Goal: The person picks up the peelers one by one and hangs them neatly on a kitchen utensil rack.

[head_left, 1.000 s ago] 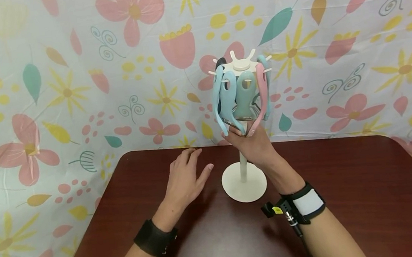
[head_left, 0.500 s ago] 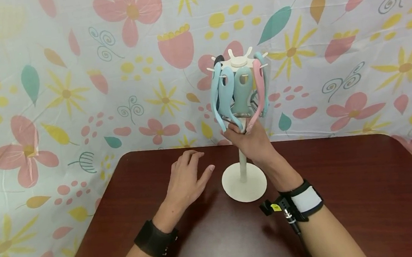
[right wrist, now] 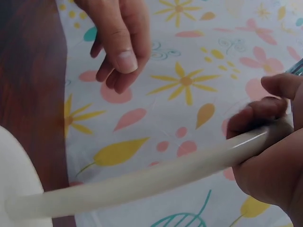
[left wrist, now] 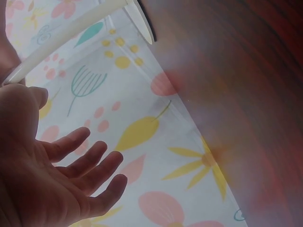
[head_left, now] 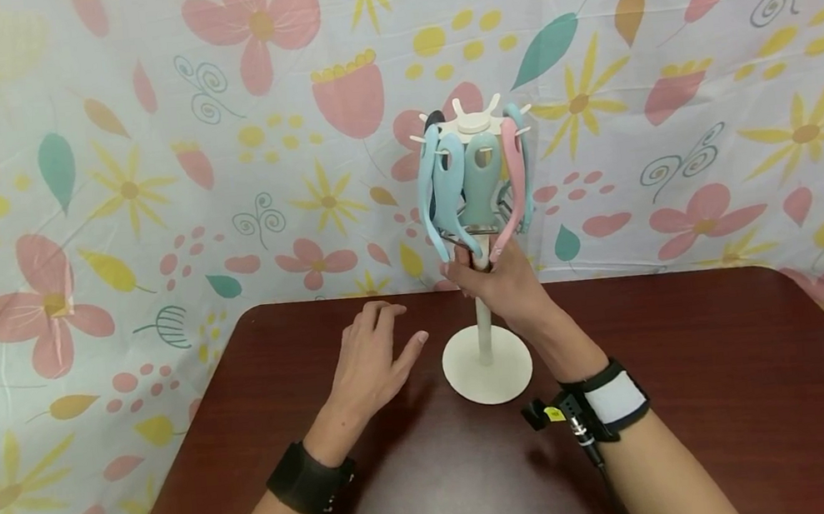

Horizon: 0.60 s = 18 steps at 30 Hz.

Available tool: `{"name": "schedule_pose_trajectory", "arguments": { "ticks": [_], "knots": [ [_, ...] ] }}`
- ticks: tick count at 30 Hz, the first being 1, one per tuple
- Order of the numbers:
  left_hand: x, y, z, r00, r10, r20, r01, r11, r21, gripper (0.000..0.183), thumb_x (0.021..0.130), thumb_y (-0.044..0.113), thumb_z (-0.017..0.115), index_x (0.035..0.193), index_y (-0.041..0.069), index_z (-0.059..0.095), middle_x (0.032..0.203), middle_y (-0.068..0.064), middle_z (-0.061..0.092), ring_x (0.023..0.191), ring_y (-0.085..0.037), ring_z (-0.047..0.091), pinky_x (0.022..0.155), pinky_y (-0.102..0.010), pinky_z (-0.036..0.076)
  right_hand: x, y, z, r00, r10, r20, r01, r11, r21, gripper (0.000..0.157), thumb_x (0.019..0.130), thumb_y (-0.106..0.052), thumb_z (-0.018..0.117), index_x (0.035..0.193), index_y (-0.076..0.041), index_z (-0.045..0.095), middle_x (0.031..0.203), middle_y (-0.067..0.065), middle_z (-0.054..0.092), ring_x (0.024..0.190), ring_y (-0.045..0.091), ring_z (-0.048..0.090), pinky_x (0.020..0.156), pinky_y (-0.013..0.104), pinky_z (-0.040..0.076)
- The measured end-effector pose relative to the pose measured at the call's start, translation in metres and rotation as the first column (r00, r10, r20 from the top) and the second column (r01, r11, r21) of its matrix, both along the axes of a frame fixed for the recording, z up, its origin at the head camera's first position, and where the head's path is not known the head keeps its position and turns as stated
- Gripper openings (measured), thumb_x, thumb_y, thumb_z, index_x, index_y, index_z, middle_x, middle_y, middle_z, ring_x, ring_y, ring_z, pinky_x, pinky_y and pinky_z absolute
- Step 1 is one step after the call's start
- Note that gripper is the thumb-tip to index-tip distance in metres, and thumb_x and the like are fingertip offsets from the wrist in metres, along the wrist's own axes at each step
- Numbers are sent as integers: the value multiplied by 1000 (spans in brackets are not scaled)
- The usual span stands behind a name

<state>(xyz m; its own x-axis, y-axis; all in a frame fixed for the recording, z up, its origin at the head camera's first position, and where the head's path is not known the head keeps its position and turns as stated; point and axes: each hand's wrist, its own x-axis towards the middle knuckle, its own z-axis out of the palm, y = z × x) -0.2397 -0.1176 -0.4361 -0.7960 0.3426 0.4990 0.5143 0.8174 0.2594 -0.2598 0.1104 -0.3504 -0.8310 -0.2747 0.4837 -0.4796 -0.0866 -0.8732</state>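
A white rack (head_left: 474, 123) with a round base (head_left: 488, 379) stands on the table, several peelers hung from its hooks. Among them are a light blue peeler (head_left: 451, 177), a grey-green peeler (head_left: 482, 178) and a pink peeler (head_left: 516, 175); a dark one is mostly hidden behind. My right hand (head_left: 507, 285) grips the pole just below the peelers; in the right wrist view its fingers curl round the pole (right wrist: 142, 182). Left of the rack, my left hand (head_left: 370, 358) is held over the table, fingers relaxed and spread, touching nothing. The left wrist view shows this hand (left wrist: 57, 179) holding nothing.
The dark red-brown table (head_left: 694, 361) reaches back to a flower-printed cloth (head_left: 325, 149) hanging behind it. A black band (head_left: 307, 477) is on the left wrist. The right wrist wears a strap (head_left: 612, 403) with a small camera and a cable.
The rack's top and peelers appear slightly higher and further left, with a little more pole showing above my right hand. Both hands keep nearly the same place.
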Motion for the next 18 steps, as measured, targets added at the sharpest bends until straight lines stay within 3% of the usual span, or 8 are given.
{"name": "schedule_pose_trajectory", "arguments": {
  "ticks": [3,5,8,13,18],
  "knots": [
    [0,-1,0,1000,0,-3,0,1000,-4,55,97,56,48,128,11,57,120,-7,51,105,-23,52,90,-50,42,4,4,-5,997,0,75,-4,998,58,18,91,-7,68,99,4,56,83,20,62,79,32,63,77,37,54],
    [1,-2,0,1000,1,-4,-1,1000,-3,55,96,56,49,127,11,57,121,-7,50,105,-23,52,90,-50,43,8,7,-7,994,12,111,-24,994,105,32,91,-8,68,118,2,54,102,20,65,96,29,64,86,38,53],
    [1,-3,0,1000,3,-5,-3,1000,-3,54,96,55,49,127,11,57,121,-7,50,104,-23,52,89,-50,43,16,12,-3,993,35,116,-53,986,161,46,91,-6,67,133,0,48,119,21,60,107,26,62,89,38,51],
    [2,-4,0,1000,12,4,-12,1000,-10,55,97,56,48,127,11,58,123,-7,50,107,-24,52,91,-50,42,28,24,4,1000,9,25,-16,954,300,52,90,-8,69,137,-3,49,128,18,56,115,26,57,89,46,50],
    [3,-6,-2,1000,21,8,-20,1000,-8,56,97,56,48,128,11,58,125,-8,50,107,-25,52,92,-51,42,22,47,-15,998,-32,-58,55,886,461,54,86,-23,75,135,-18,51,128,-1,56,118,22,54,95,50,44]
  ]
}}
